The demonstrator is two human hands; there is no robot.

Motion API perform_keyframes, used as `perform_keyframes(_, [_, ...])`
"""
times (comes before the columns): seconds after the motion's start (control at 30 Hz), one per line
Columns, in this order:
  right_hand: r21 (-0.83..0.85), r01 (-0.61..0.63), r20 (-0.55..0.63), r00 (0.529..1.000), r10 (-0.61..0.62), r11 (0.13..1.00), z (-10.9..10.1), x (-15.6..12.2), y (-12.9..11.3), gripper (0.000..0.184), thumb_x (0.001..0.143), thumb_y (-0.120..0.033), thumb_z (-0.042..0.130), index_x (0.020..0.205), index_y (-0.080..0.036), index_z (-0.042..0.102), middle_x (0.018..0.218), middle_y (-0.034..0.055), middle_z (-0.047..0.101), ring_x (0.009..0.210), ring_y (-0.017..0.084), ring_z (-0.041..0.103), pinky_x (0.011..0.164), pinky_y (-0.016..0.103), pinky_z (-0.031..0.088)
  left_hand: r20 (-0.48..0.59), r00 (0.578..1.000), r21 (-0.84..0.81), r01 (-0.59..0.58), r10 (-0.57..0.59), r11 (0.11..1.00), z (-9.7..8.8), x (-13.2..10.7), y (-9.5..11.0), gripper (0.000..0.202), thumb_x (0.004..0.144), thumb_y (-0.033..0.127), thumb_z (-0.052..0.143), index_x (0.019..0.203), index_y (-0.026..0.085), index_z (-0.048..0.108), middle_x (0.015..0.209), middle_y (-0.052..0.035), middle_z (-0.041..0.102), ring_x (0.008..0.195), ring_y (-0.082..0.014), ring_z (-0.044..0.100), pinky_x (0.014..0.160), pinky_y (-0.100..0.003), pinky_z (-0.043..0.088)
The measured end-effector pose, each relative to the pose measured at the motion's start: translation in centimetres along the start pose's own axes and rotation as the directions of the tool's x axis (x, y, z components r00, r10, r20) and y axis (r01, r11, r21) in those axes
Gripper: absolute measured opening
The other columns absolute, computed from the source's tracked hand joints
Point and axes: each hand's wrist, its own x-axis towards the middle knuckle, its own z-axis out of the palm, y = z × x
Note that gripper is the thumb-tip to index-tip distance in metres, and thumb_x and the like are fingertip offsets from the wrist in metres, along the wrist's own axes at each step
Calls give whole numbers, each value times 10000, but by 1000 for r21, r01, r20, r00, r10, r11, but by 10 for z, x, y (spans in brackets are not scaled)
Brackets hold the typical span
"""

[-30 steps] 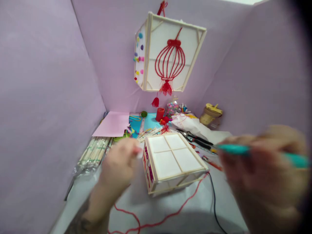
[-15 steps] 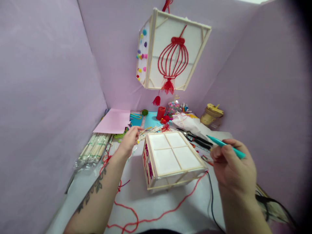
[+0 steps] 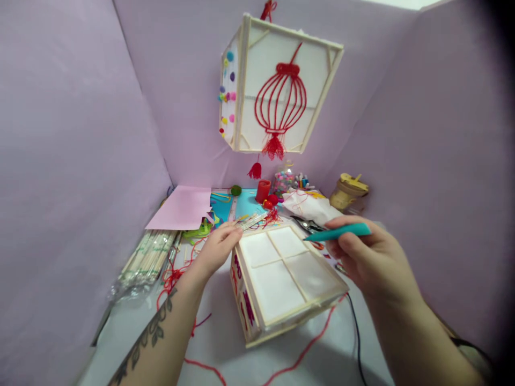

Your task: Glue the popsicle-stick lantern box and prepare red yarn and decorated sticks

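Note:
On the table lies a box-shaped lantern with a wooden stick frame and white panels. Red and purple shapes mark its left side. My left hand is closed at its far left corner, thumb along the edge; its fingertips are partly hidden. In my right hand is a teal marker, pinched between thumb and fingers. Its tip points left over the far right part of the upper panel; whether it touches, I cannot tell. A red cord runs by the lantern's near right corner.
Overhead hangs another lantern with red string decoration and pompoms. Bundled sticks and pink paper lie left. Behind are a red candle, a jar of pompoms and pliers. A black cable crosses the near right.
My left hand has come down onto the lantern's far left corner. The lantern has turned and shifted nearer. My right hand has brought the marker left, over the upper panel.

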Motion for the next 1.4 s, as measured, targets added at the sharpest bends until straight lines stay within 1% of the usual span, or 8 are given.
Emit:
perform_keyframes(0.13, [-139,-74,220,970,104,988,23,27,-14,257,727,-354,768,907,-196,673,641,-16,603,552,118,539,495,240,435,81,997,-7,22,-21,1000,-8,-2,3,346,861,394,428,584,194,379,677,19,402,696,-144,419,676,-263,347])
perform_keyframes(0.23, [-269,-125,362,906,221,955,43,39,-16,260,708,-351,761,867,-180,646,637,-23,598,518,96,525,476,219,430,122,992,-12,39,-38,999,-11,-2,4,346,861,407,430,593,190,406,689,15,420,699,-145,434,670,-267,348])
perform_keyframes(0.3, [-368,-112,409,872,269,923,52,43,-14,240,709,-341,741,837,-177,621,656,-16,609,520,96,527,475,218,424,141,989,-10,53,-51,999,-12,-2,5,350,858,422,422,599,188,431,687,12,432,698,-149,439,663,-271,352])
perform_keyframes(0.4, [-460,-21,437,865,247,887,58,46,-10,192,720,-320,705,794,-186,589,682,-4,621,568,114,553,508,231,430,151,986,26,65,-68,998,-12,-2,10,373,842,453,434,582,186,446,651,15,425,659,-146,424,618,-270,341])
perform_keyframes(0.57, [-482,124,476,868,141,867,58,49,-7,137,684,-254,697,697,-199,572,726,-11,622,674,131,568,595,244,436,141,983,40,116,-120,992,-11,-4,14,384,813,473,468,562,184,440,610,25,390,615,-133,384,561,-263,293])
perform_keyframes(0.67, [-455,99,516,840,171,885,58,50,-3,86,690,-241,680,737,-187,632,765,1,656,712,143,591,636,259,445,139,979,40,147,-151,988,-10,-4,13,361,791,464,478,568,182,446,618,26,383,626,-134,383,566,-264,280])
perform_keyframes(0.9, [-430,47,557,800,224,902,58,50,6,150,700,-250,691,829,-180,722,793,14,702,747,161,626,647,268,456,106,979,20,171,-173,985,-9,-5,14,309,740,442,491,572,187,441,623,26,372,650,-145,389,589,-270,290])
perform_keyframes(1.4, [-466,97,581,783,222,879,63,50,7,139,726,-245,676,840,-183,727,726,-5,670,723,151,611,617,250,440,96,983,12,153,-154,988,-9,-4,10,285,739,415,498,577,182,480,612,26,423,637,-146,421,591,-269,325])
